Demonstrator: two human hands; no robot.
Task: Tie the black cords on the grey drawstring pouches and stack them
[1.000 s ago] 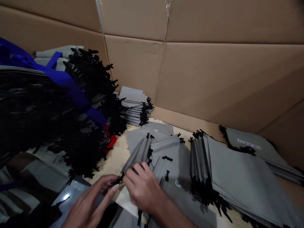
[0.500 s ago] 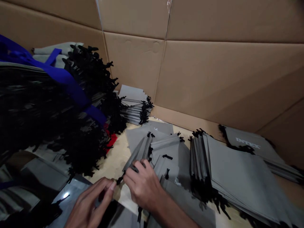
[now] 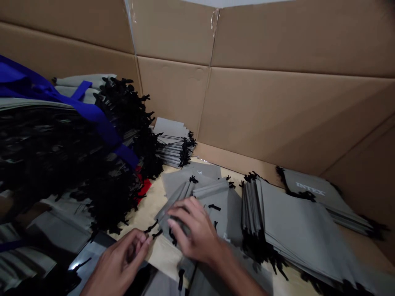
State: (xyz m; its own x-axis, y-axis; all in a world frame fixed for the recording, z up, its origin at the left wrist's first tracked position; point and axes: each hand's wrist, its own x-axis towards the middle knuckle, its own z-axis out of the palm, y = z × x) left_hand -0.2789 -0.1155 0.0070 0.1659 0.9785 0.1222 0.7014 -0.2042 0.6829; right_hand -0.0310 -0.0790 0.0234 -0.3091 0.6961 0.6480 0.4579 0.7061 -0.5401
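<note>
At the lower left, my left hand (image 3: 119, 257) pinches a black drawstring (image 3: 151, 227) between thumb and fingertips. The knotted cord ends lie just beyond those fingertips, at the corner of a grey fabric drawstring pouch (image 3: 168, 205). My right hand (image 3: 196, 230) is held over the near part of this pouch, with curled fingers and the thumb apart from them; nothing shows in its grip. Part of the pouch is hidden behind the right hand. More grey pouches (image 3: 226, 197) with black cords lie loosely beyond and under the right forearm.
A big pile of black-corded pouches (image 3: 114, 176), tied with a blue strap (image 3: 98, 119), rises at left. A small pouch stack (image 3: 169, 125) stands at the back. Further stacks (image 3: 293, 213) lie right, one printed INTEX (image 3: 310, 189). Tall cardboard walls (image 3: 262, 107) surround the work surface.
My right hand has loosened and lifted from the pouch's cord end, its thumb now apart from the fingers. The left hand stays at the cord. The view has tilted up slightly.
</note>
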